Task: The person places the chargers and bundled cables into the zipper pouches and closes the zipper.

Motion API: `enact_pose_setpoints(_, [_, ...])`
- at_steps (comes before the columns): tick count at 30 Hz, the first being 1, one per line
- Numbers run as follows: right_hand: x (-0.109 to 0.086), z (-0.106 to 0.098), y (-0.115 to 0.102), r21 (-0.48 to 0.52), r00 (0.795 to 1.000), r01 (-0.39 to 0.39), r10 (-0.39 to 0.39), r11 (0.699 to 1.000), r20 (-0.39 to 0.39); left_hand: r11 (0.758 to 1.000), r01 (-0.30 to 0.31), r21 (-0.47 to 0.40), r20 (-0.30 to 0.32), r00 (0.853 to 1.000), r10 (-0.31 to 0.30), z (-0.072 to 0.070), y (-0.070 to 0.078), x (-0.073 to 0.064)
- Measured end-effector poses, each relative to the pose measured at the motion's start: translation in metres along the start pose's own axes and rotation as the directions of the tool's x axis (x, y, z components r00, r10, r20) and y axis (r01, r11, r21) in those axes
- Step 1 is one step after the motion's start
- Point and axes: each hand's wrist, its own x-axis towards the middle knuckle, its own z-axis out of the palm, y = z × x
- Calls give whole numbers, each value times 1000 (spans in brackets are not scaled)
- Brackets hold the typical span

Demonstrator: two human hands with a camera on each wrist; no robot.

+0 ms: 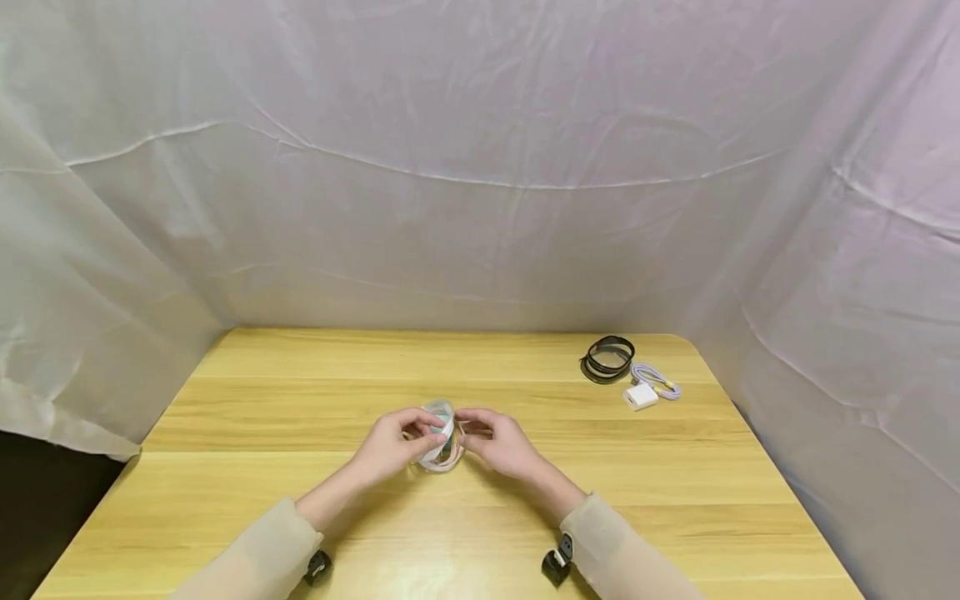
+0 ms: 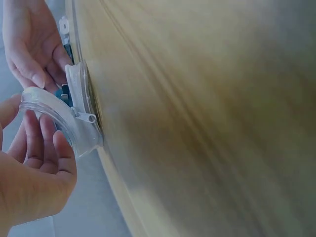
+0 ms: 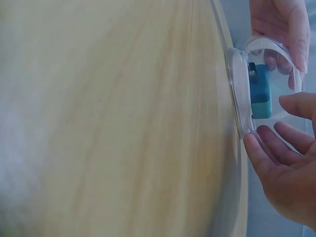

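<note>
A small round clear zip case (image 1: 438,462) stands unzipped on the table, its lid tilted up. My left hand (image 1: 397,442) pinches the lid between thumb and fingers. In the left wrist view a zipper pull (image 2: 85,116) hangs from the case's edge. My right hand (image 1: 502,442) is at the other side of the case, fingers loosely bent, with fingertips at the lower rim and the thumb apart from it. Inside the case sits a teal block (image 3: 260,91) with a darker upper part; other contents are mostly hidden by the lid and fingers.
At the back right of the wooden table (image 1: 300,358) lie a coiled black cable (image 1: 600,371), a white charger plug (image 1: 641,397) and a bundled lilac cable (image 1: 666,385). Pale fabric (image 1: 480,233) hangs behind the table and along its sides.
</note>
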Motion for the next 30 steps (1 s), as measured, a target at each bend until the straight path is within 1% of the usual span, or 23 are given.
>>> enact_pose_setpoints(4, [0,-1,-1,5,1000,-19,19,1000,6,998,-20,54,8,1000,19,2,0,1])
enact_pose_setpoints(7, [-1,0,-2,-12,1000,-24,24,1000,-2,993,-40,110,18,999,38,3,-1,2])
enact_pose_setpoints(9, [-1,0,-2,-24,999,-30,30,999,-14,989,-44,138,29,999,41,3,-1,2])
enact_pose_setpoints(15, [0,1,-2,-2,998,-52,52,999,-44,985,-44,168,57,998,34,-4,-3,0])
enact_pose_setpoints(17, [1,1,-2,-8,998,-54,53,999,-43,974,-65,219,62,997,53,-8,-4,0])
enact_pose_setpoints(19, [2,1,-3,-22,998,-54,53,998,-37,953,-101,284,68,994,85,-11,-5,1])
enact_pose_setpoints(21, [4,1,-3,-32,998,-55,54,998,-26,928,-131,349,76,991,111,-15,-6,3])
enact_pose_setpoints(23, [4,1,-4,-35,998,-58,58,998,-15,909,-152,387,91,988,126,-18,-7,5])
enact_pose_setpoints(25, [6,1,-4,-44,998,-63,63,997,-9,903,-169,395,115,984,134,-20,-7,7])
enact_pose_setpoints(26, [6,1,-4,-48,998,-66,66,997,-5,904,-172,392,127,983,132,-22,-7,8])
enact_pose_setpoints(30, [9,2,-4,-66,998,-70,70,995,-1,916,-183,356,184,975,124,-26,-9,12])
